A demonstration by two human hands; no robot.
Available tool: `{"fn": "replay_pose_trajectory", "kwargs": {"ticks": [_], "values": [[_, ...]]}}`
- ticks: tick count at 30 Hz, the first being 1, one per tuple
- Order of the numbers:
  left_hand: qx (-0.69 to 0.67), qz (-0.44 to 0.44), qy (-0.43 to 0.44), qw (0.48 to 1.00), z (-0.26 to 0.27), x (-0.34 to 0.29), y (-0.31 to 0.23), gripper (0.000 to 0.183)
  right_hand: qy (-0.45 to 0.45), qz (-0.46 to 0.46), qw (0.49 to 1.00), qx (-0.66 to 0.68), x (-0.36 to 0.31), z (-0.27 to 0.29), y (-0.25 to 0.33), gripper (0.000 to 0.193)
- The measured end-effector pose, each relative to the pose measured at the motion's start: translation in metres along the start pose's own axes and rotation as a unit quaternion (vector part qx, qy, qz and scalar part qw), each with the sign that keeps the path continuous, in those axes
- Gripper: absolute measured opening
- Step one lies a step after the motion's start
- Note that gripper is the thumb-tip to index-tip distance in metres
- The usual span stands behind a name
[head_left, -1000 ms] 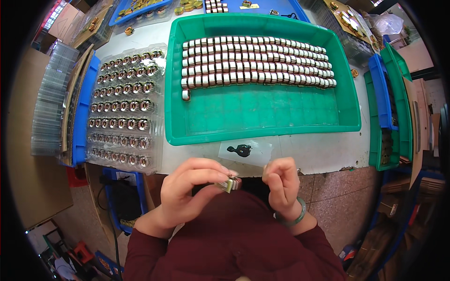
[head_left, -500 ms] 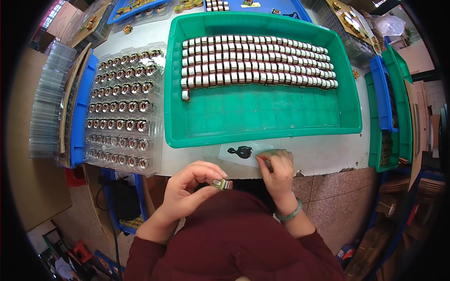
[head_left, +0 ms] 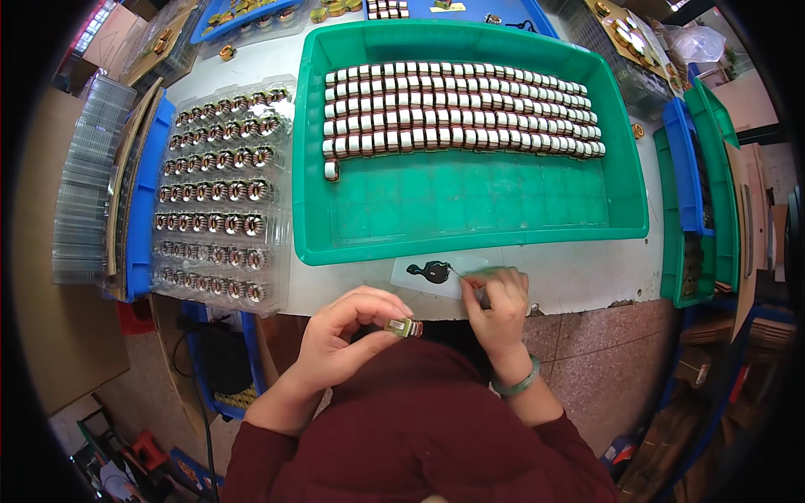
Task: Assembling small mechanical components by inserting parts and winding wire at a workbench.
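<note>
Two hands | left hand [head_left: 348, 339] pinches coil [head_left: 403, 327] | right hand [head_left: 496, 303] grips stick [head_left: 464, 275]

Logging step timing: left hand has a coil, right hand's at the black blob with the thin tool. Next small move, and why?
Probably bring the thin tool back to the coil: its tip touches the black blob, while the left hand pinches the coil up, apart from the right hand.
</note>
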State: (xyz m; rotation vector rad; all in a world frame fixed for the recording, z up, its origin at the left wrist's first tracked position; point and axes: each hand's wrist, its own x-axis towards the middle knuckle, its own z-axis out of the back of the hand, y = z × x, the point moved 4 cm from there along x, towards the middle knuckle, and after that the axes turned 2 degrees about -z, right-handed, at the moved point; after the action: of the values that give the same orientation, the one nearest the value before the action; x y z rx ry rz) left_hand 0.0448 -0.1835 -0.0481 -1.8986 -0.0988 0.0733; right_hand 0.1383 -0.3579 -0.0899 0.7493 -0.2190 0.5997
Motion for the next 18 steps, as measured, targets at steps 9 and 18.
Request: {"fn": "replay_pose_trajectory", "kwargs": {"ticks": [9,18], "values": [[0.017,-0.023,0.001,1.0,-0.002,0.001,-0.002,0.024,-0.016,-0.032,0.998,0.055,-0.001,0.005,0.0,0.014],[0.075,-0.161,-0.05,0.983,-0.012,0.001,-0.021,0.021,0.001,-0.094,0.92,0.38,0.014,0.04,0.033,0.015]]}}
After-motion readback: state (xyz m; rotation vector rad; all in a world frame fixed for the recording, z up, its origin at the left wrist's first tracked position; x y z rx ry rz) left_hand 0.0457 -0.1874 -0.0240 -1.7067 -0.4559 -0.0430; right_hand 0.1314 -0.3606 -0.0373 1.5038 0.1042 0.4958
